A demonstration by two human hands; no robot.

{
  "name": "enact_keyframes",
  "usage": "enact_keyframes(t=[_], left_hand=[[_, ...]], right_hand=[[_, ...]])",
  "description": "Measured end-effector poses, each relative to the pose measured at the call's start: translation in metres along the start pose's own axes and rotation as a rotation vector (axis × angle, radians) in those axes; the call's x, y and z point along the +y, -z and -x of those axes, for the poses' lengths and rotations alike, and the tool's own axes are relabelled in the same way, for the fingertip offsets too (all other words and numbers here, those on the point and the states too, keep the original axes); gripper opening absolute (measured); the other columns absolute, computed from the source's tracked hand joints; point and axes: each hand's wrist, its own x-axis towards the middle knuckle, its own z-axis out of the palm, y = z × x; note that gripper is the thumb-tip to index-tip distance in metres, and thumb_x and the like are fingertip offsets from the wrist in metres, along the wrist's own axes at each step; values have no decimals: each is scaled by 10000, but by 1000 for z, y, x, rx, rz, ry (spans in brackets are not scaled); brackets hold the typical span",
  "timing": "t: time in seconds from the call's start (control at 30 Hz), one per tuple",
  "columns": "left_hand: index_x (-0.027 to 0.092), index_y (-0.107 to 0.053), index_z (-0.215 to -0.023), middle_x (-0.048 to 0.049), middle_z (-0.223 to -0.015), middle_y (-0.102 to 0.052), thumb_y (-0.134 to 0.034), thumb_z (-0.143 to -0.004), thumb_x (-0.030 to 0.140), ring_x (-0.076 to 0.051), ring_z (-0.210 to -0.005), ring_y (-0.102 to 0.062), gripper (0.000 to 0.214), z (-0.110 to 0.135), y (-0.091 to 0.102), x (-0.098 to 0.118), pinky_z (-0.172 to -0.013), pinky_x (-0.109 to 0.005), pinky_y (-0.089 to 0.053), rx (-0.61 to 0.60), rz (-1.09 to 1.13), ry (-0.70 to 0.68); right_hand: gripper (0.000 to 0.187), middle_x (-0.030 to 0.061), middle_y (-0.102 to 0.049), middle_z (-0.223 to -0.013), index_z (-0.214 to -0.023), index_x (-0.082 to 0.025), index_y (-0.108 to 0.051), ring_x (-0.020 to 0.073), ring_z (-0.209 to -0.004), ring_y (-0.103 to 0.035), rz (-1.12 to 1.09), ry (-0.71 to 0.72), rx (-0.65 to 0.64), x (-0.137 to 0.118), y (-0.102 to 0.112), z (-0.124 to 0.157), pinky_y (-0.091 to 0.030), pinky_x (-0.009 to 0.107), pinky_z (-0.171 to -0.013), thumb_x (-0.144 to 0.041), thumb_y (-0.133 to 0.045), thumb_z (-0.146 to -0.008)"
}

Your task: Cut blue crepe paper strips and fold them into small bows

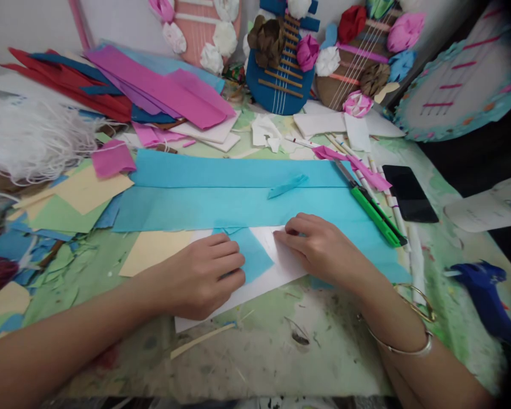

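A small blue crepe paper piece (255,258) lies on a white sheet (238,302) in front of me. My left hand (206,275) rests over its left part, fingers curled down onto it; the fingertips are partly hidden. To the right, my right hand (323,247) has thumb and fingers drawn together at the sheet's upper right side. What is between those fingertips is too small to make out. Behind both hands stretches a long folded blue crepe paper strip (234,207), with a narrow twisted blue scrap (288,186) on top.
A green utility knife (377,216) lies right of the strip, beside a black phone (410,193). Further right is a blue glue gun (488,295). White string (38,136) and paper scraps (72,210) fill the left. Decorated instrument-shaped crafts (279,85) stand behind.
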Motion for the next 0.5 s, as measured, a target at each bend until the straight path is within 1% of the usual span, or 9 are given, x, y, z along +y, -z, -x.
enact_keyframes(t=[0.1, 0.2, 0.27, 0.4, 0.5], left_hand=[[170, -599, -735, -92, -778, -651, -455, -863, 121, -206, -795, -601, 199, 2, -2, -1, -760, -376, -498, 47, 5, -9], [165, -612, -764, -100, -835, -684, -468, -869, 116, -214, -854, -633, 184, 5, -3, -3, -810, -388, -520, 81, 15, -17], [162, -620, -784, -102, -866, -697, -481, -872, 116, -216, -889, -647, 171, 6, -4, -4, -838, -391, -527, 104, 32, -15], [164, -633, -808, -100, -902, -712, -489, -885, 128, -206, -919, -663, 167, 6, -4, -6, -865, -376, -538, 130, 57, 1], [161, -639, -817, -102, -922, -717, -499, -884, 128, -210, -941, -665, 159, 7, -5, -6, -873, -378, -543, 129, 46, 1]], right_hand=[[278, 100, -590, -821, -976, -127, -671, 195, -779, -494, 13, 12, 2, 1, 0, 0, -399, 319, -676, -97, -397, -943], [277, 103, -586, -823, -994, -122, -664, 196, -781, -494, -2, 8, -12, 0, -1, -1, -402, 315, -663, -113, -390, -954], [283, 107, -589, -820, -966, -120, -670, 195, -767, -496, -4, 6, -6, -1, -1, -2, -405, 322, -668, -112, -388, -955], [300, 113, -607, -817, -870, -131, -674, 199, -750, -507, -32, 7, 23, 0, -1, -1, -410, 338, -672, -64, -387, -927], [303, 121, -621, -820, -867, -128, -677, 213, -790, -534, -43, 2, 42, 0, -2, 1, -420, 336, -657, -48, -389, -916]])
